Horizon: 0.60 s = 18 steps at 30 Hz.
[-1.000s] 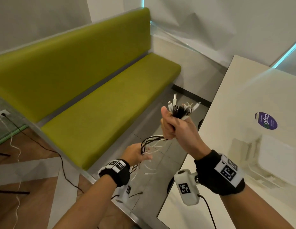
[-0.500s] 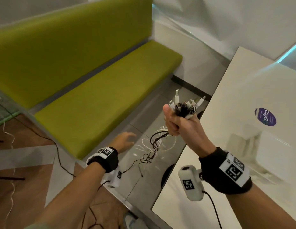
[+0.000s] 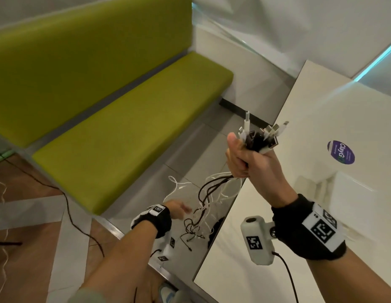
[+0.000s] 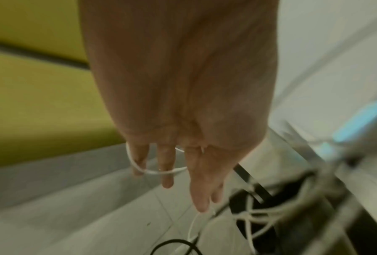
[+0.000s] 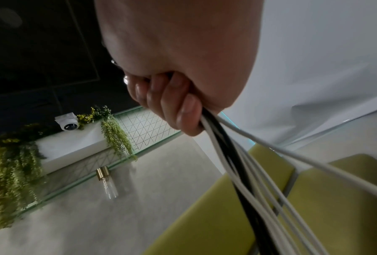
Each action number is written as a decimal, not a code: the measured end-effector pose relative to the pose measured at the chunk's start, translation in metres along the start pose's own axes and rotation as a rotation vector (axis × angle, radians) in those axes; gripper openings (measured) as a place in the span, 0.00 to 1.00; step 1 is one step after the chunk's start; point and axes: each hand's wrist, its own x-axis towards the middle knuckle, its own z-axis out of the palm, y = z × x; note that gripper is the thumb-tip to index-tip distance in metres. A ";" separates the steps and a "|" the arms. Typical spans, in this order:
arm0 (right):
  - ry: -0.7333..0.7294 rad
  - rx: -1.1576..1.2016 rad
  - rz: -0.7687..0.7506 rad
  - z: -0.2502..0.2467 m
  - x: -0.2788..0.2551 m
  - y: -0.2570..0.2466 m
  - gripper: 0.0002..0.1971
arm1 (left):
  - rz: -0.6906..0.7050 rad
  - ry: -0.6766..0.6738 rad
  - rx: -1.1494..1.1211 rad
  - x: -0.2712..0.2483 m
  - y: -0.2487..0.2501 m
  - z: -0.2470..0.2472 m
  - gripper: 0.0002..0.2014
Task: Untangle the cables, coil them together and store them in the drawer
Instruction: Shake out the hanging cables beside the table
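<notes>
Beside bench, fist (cables) raised

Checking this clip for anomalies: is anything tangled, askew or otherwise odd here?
Yes. The cables hanging from the right hand are knotted below it, loose ends splayed. One white strand is looped across the left hand's straight fingers. The plugs stick out unevenly above the fist.

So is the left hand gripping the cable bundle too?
No, only the right hand grips the cable bundle; the left hand has straight fingers.
</notes>
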 end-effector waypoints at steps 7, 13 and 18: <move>0.032 -0.037 0.008 0.003 0.002 -0.003 0.23 | -0.031 0.472 -0.834 -0.004 -0.029 -0.013 0.19; 0.028 0.041 0.059 0.015 0.002 0.001 0.24 | 0.056 0.509 -0.276 0.002 -0.045 -0.014 0.13; 0.026 0.095 0.107 0.012 0.001 0.004 0.21 | 0.154 0.567 -0.443 -0.013 -0.029 -0.023 0.17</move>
